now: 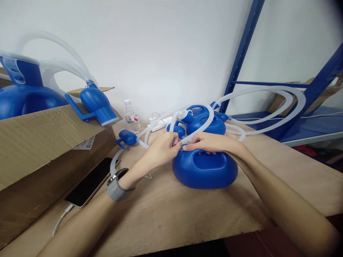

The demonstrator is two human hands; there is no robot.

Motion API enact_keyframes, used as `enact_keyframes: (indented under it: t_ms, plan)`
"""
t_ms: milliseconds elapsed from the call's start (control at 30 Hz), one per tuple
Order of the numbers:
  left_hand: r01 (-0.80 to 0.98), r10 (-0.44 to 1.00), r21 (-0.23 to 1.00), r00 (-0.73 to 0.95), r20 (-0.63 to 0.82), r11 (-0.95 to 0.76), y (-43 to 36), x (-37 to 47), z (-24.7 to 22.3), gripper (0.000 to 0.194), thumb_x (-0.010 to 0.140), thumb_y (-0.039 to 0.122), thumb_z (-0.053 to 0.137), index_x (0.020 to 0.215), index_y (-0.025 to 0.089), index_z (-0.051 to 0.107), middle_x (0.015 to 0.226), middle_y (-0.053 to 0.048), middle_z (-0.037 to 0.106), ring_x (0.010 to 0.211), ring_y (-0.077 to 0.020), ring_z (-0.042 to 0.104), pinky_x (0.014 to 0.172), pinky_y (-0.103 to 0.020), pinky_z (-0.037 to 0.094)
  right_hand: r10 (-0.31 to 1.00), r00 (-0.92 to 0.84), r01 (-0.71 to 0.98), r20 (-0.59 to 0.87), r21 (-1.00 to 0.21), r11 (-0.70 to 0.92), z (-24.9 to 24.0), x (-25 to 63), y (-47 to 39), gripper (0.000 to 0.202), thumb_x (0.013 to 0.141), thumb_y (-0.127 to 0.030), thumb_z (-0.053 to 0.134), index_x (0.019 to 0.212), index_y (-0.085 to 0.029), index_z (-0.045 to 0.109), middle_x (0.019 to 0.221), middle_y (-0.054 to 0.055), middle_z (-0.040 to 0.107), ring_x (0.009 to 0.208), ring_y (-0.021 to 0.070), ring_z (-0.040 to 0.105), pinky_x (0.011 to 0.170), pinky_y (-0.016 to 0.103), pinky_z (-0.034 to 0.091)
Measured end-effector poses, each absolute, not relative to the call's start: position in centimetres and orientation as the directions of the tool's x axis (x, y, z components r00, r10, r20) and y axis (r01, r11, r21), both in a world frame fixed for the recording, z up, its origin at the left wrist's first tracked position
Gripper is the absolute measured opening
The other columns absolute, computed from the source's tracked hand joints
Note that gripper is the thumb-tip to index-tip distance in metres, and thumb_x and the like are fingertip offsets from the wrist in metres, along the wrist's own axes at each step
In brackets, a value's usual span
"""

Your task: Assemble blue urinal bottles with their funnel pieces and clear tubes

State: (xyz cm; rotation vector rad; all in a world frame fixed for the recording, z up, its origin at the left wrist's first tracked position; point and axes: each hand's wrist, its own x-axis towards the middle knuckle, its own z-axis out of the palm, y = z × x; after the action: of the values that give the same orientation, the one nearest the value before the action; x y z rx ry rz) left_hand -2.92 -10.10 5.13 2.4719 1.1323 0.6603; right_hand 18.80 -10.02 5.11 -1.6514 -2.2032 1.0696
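Observation:
A blue plastic urinal bottle [205, 171] lies on its side on the table, its handle opening facing me. My right hand [203, 142] is closed over its top, the fingers curling into the handle opening and the thumb pointing at the bottle's left end. My left hand [167, 146] is pinched closed at that end, close to the right thumb; what lies between its fingertips is hidden. A clear hose [209, 119] arches just behind both hands. Another blue bottle [206, 125] and a blue funnel head [175, 130] stand right behind.
At left is a cardboard box [53, 142] with a large blue bottle [29, 96] and a funnel head [96, 103] over its edge. A phone [91, 182], a water bottle [132, 117], a power strip [160, 124] and another funnel head [126, 137] are nearby. Blue shelving [268, 123] stands right.

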Motion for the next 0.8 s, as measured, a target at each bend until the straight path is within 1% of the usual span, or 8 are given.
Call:
enact_keyframes:
  t_ms: [133,333,400,533,600,667,733,800]
  plan:
    - [0.599,0.777,0.512,0.569,0.269,-0.616,-10.1,-2.9,5.0,0.017,0.091,0.018,0.054,0.077,0.019,0.064,0.066,0.003,0.052,0.066,-0.0157,0.053,0.062,-0.031,0.036,0.894,-0.355,0.775,-0.273,-0.622,0.118,5.1,18.8,-10.0,0.064,0.083,-0.078,0.064,0.059,-0.020,0.054,0.049,-0.004,0.047,0.039,0.0082,0.041,0.039,0.024,0.029]
    - [0.600,0.783,0.520,0.560,0.269,-0.608,-9.9,-2.9,5.0,0.023,0.089,0.019,0.055,0.067,0.021,0.049,0.064,0.004,0.051,0.064,-0.0140,0.050,0.062,-0.030,0.036,0.905,-0.336,0.776,-0.262,-0.621,0.108,5.1,18.7,-10.1,0.061,0.082,-0.075,0.067,0.060,-0.020,0.051,0.050,-0.004,0.046,0.040,0.0085,0.040,0.039,0.024,0.026]
    - [0.596,0.778,0.519,0.568,0.268,-0.613,-9.8,-2.9,5.0,0.023,0.089,0.019,0.055,0.066,0.021,0.049,0.063,0.004,0.049,0.063,-0.0138,0.049,0.061,-0.030,0.034,0.906,-0.341,0.769,-0.250,-0.629,0.116,5.1,18.6,-10.3,0.061,0.083,-0.075,0.066,0.061,-0.021,0.050,0.049,-0.005,0.044,0.041,0.0085,0.040,0.040,0.024,0.026]
    - [0.583,0.775,0.535,0.579,0.256,-0.612,-9.8,-3.0,5.1,0.019,0.087,0.019,0.056,0.068,0.020,0.055,0.060,0.005,0.046,0.061,-0.0144,0.046,0.059,-0.030,0.032,0.916,-0.346,0.747,-0.204,-0.651,0.137,4.9,18.9,-10.7,0.061,0.082,-0.077,0.065,0.065,-0.021,0.051,0.051,-0.007,0.040,0.043,0.0088,0.039,0.042,0.024,0.025]
    - [0.569,0.776,0.560,0.582,0.244,-0.603,-9.9,-3.1,5.2,0.015,0.086,0.020,0.057,0.071,0.020,0.059,0.062,0.004,0.049,0.064,-0.0152,0.049,0.061,-0.029,0.035,0.916,-0.376,0.721,-0.141,-0.666,0.193,4.8,19.2,-10.9,0.060,0.086,-0.077,0.062,0.068,-0.020,0.055,0.054,-0.006,0.044,0.048,0.0099,0.043,0.046,0.025,0.028]
    - [0.560,0.777,0.574,0.582,0.240,-0.597,-9.9,-3.2,5.2,0.013,0.086,0.020,0.057,0.075,0.020,0.063,0.066,0.003,0.052,0.067,-0.0164,0.052,0.063,-0.029,0.039,0.901,-0.432,0.692,-0.030,-0.652,0.310,4.5,19.4,-11.1,0.059,0.092,-0.073,0.055,0.073,-0.018,0.064,0.062,-0.002,0.055,0.057,0.0129,0.051,0.054,0.026,0.036]
    - [0.561,0.784,0.580,0.569,0.247,-0.590,-10.0,-3.2,5.3,0.011,0.087,0.020,0.058,0.077,0.020,0.065,0.069,0.002,0.054,0.071,-0.0174,0.054,0.066,-0.030,0.041,0.896,-0.433,0.713,0.096,-0.572,0.406,4.3,19.5,-11.4,0.056,0.098,-0.067,0.050,0.081,-0.018,0.073,0.076,0.003,0.068,0.071,0.0177,0.060,0.066,0.029,0.043]
    - [0.565,0.795,0.589,0.553,0.250,-0.578,-10.1,-3.2,5.3,0.010,0.086,0.021,0.059,0.079,0.020,0.066,0.071,0.001,0.055,0.073,-0.0181,0.055,0.067,-0.030,0.043,0.908,-0.350,0.797,0.232,-0.436,0.419,4.0,19.4,-12.2,0.051,0.102,-0.059,0.048,0.088,-0.019,0.076,0.089,0.007,0.075,0.083,0.0230,0.065,0.076,0.034,0.045]
